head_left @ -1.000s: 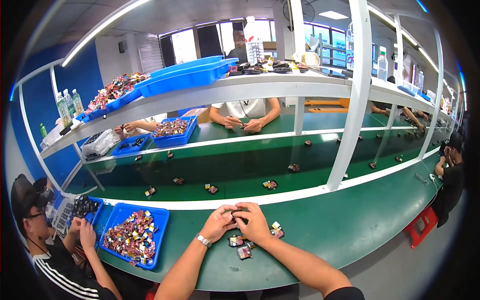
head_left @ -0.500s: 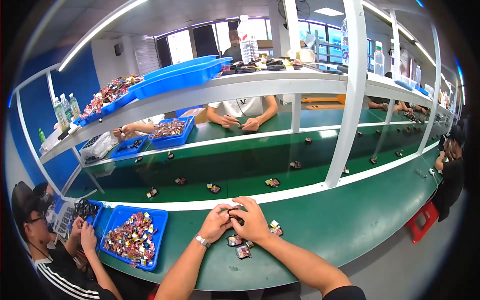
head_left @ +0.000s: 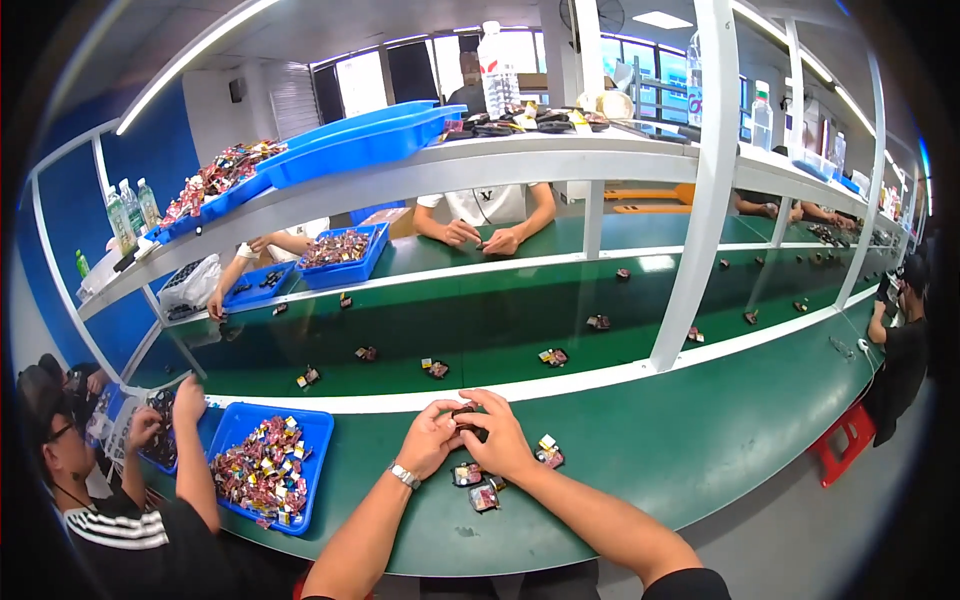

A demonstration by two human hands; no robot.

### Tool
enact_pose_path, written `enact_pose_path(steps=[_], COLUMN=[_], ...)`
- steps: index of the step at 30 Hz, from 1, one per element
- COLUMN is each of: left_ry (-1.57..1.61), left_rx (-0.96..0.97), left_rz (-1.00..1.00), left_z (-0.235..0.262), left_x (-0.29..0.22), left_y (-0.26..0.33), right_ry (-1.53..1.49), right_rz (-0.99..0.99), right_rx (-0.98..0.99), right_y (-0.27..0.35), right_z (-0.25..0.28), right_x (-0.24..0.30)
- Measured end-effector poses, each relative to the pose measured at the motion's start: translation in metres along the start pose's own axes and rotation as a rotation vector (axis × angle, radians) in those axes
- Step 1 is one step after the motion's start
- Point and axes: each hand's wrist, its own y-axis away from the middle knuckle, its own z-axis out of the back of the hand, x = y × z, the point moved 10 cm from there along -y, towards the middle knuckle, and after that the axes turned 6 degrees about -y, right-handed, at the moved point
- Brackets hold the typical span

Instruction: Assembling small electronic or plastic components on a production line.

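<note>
My left hand (head_left: 428, 443) and my right hand (head_left: 500, 440) meet over the green worktable (head_left: 640, 450). Both are closed on a small dark part (head_left: 470, 427), its exact kind mostly hidden by my fingers. Just below them lie a small dark-rimmed piece with a reddish inside (head_left: 467, 474) and a similar clear-looking one (head_left: 485, 497). Another reddish piece with a white-and-yellow tag (head_left: 549, 453) rests beside my right wrist. To the left of my left forearm sits a blue tray (head_left: 325, 455) heaped with such tagged reddish pieces.
Beyond a white rail (head_left: 400, 403), a dark green conveyor belt (head_left: 480, 340) carries scattered pieces. A white post (head_left: 695, 200) rises to a shelf with blue trays (head_left: 360, 150) and bottles. A co-worker (head_left: 110, 490) sits close at left; others work across the belt. A red stool (head_left: 845, 445) stands right.
Pieces on the belt have shifted slightly right. The co-worker at left has raised a hand, and a person across at far left now reaches down toward the belt. My hands keep their hold.
</note>
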Motion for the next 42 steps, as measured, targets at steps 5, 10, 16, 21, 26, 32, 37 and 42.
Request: enact_pose_path(steps=[5, 10, 16, 21, 26, 32, 37, 42], left_ry=[0.05, 0.025, -0.045, -0.064, -0.025, -0.016, -0.025, -0.017], left_rx=[-0.026, 0.003, -0.057, -0.058, -0.058, -0.045, -0.054, -0.064], left_rz=[0.01, 0.037, 0.058, 0.027, 0.023, 0.064, 0.079, 0.071], left_z=[0.002, 0.002, 0.001, 0.0, 0.002, -0.004, -0.002, 0.003], left_x=[0.002, 0.005, 0.008, 0.005, 0.004, 0.007, 0.006, 0.008], left_y=[0.002, 0.003, 0.002, 0.002, 0.003, 0.002, 0.004, 0.004], right_ry=[-0.01, 0.049, 0.001, 0.004, 0.042, 0.07, 0.255, 0.305], right_rz=[-0.044, -0.013, -0.041, 0.042, 0.044, 0.051, 0.197, 0.198], right_rx=[0.08, 0.059, 0.027, 0.073, 0.066, -0.065, -0.07, -0.032], right_y=[-0.001, -0.004, -0.002, -0.008, -0.006, -0.008, -0.005, -0.004], right_z=[-0.002, 0.001, -0.002, -0.002, 0.001, 0.014, 0.006, 0.001], right_x=[-0.009, 0.0, -0.011, -0.003, 0.003, 0.008, 0.021, 0.024])
